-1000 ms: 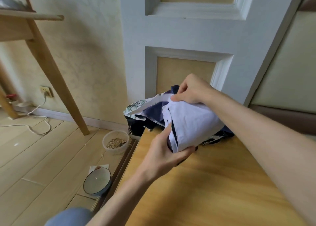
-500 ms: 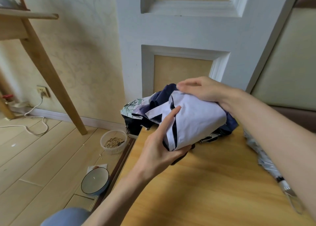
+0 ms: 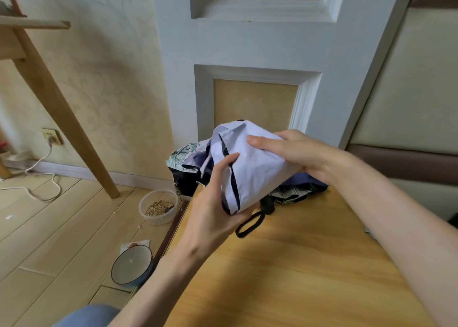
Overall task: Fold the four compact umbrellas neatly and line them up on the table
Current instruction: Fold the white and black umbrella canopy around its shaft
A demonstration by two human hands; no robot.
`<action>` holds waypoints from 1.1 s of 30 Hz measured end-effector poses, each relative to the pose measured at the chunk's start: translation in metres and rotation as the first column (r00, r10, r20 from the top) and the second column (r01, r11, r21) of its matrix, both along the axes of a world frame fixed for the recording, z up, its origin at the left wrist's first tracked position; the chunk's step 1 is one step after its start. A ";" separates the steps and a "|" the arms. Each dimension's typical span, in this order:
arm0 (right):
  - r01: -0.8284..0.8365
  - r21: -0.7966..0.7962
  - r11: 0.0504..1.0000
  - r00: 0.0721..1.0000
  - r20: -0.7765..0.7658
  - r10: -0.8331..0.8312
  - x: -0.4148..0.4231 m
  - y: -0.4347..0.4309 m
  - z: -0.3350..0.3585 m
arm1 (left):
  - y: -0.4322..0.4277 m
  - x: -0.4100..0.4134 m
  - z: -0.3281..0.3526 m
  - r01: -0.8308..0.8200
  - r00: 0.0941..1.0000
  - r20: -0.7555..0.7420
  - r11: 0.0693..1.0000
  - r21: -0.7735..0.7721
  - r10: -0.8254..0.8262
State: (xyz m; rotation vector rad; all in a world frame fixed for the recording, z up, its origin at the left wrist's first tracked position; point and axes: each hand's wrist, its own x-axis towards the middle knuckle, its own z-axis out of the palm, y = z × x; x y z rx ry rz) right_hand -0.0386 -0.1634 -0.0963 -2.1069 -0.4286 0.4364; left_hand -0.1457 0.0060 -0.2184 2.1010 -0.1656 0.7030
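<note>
A pale lilac compact umbrella [image 3: 255, 168] with dark trim is held above the far left part of the wooden table [image 3: 285, 264]. My left hand [image 3: 213, 202] grips its lower end from below, thumb lying on the cloth. My right hand [image 3: 295, 153] wraps over its upper side, fingers laid across the canopy. Its black wrist loop [image 3: 249, 224] dangles down to the tabletop. Behind it lies a heap of other umbrellas: a dark navy one [image 3: 304, 180] and a floral-print one [image 3: 186, 153] hanging over the table's far left corner.
On the floor to the left stand a clear tub of grain [image 3: 158, 206] and a dark-rimmed bowl [image 3: 131, 264]. A slanted wooden leg [image 3: 62, 113] rises further left. A white panelled wall [image 3: 247, 41] closes the back.
Both hands have lifted and turned the lilac umbrella a little. My right hand slid from its top edge to lie across the canopy. The wrist loop now hangs free.
</note>
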 end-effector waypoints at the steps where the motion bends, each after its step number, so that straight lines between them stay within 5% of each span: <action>1: 0.045 -0.008 0.999 0.999 0.012 -0.045 0.000 0.003 0.000 | -0.001 0.000 0.000 -0.023 1.000 -0.002 0.999 0.030 0.023; 7: 0.189 -0.017 0.982 0.969 0.168 -0.183 0.000 0.014 -0.011 | -0.006 -0.004 0.001 -0.026 0.999 -0.039 0.996 0.083 0.029; 10: 0.225 -0.040 0.973 0.950 0.229 -0.211 0.000 0.018 -0.012 | -0.007 -0.006 -0.004 -0.188 0.959 -0.184 0.970 0.153 0.214; 12: 0.277 -0.087 0.957 0.929 0.277 -0.244 -0.001 0.021 -0.010 | -0.006 -0.008 -0.006 -0.329 0.932 -0.039 0.888 0.322 0.360; 15: 0.311 -0.142 0.940 0.917 0.304 -0.257 -0.004 0.027 -0.009 | -0.017 -0.005 -0.011 -0.381 0.916 0.318 0.779 0.498 0.245; 20: 0.256 -0.103 0.961 0.959 0.155 -0.239 -0.008 0.034 -0.010 | -0.024 0.005 -0.012 -0.398 0.915 0.237 0.815 0.420 0.326; 23: 0.216 0.003 0.976 0.975 0.057 -0.216 -0.011 0.036 -0.011 | -0.016 0.007 -0.008 -0.398 0.917 0.133 0.872 0.286 0.375; 26: 0.062 0.131 0.989 0.997 0.039 -0.068 -0.010 0.034 -0.015 | -0.010 0.005 0.000 -0.273 0.959 -0.118 0.952 -0.138 0.258; 29: -0.059 0.263 0.963 0.993 0.118 0.028 -0.010 0.023 -0.011 | 0.000 0.004 0.014 -0.198 0.975 -0.194 0.798 -0.569 0.104; 33: -0.179 0.085 0.980 0.930 0.341 0.140 -0.008 -0.001 -0.015 | 0.009 0.001 0.021 -0.204 0.971 -0.235 0.682 -0.702 0.049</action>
